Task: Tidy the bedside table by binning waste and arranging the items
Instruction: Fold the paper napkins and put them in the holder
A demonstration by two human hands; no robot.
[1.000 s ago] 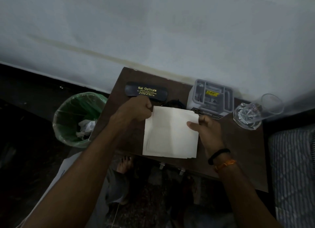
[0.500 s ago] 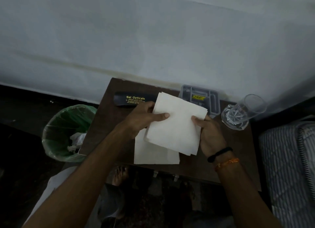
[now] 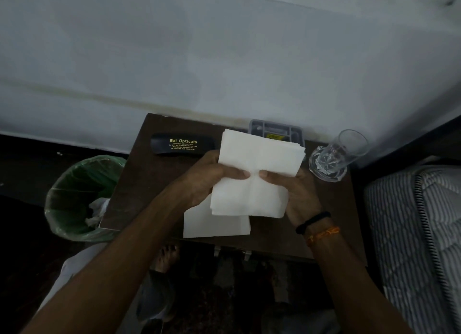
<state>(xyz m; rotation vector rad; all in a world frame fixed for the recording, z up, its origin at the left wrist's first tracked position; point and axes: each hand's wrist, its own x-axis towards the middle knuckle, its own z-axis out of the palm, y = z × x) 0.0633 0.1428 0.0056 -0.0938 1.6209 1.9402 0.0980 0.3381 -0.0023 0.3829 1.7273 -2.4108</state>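
Hands grip stack of napkins above bedside table

Both hands hold a stack of white napkins (image 3: 257,174) just above the dark wooden bedside table (image 3: 154,181). The left hand (image 3: 212,179) clasps the stack's left edge, thumb pressed across the top sheet; the right hand (image 3: 296,191) clasps the right edge the same way, its thumb tip near the left one at the middle of the stack. A black band (image 3: 313,221) and an orange thread (image 3: 324,233) circle the right wrist.

Beneath the raised stack, more white napkins (image 3: 214,226) lie flat at the table's front edge, partly covered by the held ones. Behind the left hand, a black spectacle case (image 3: 183,144) marked "Sai Opticals" lies along the back of the table. A grey plastic tray (image 3: 277,131) sits against the wall, its front hidden by the napkins. A clear drinking glass (image 3: 334,156) stands at the table's right rear corner.

Left of the table, a bin lined with a green bag (image 3: 82,194) holds crumpled white waste (image 3: 96,212). A striped mattress (image 3: 414,233) lies to the right of the table.
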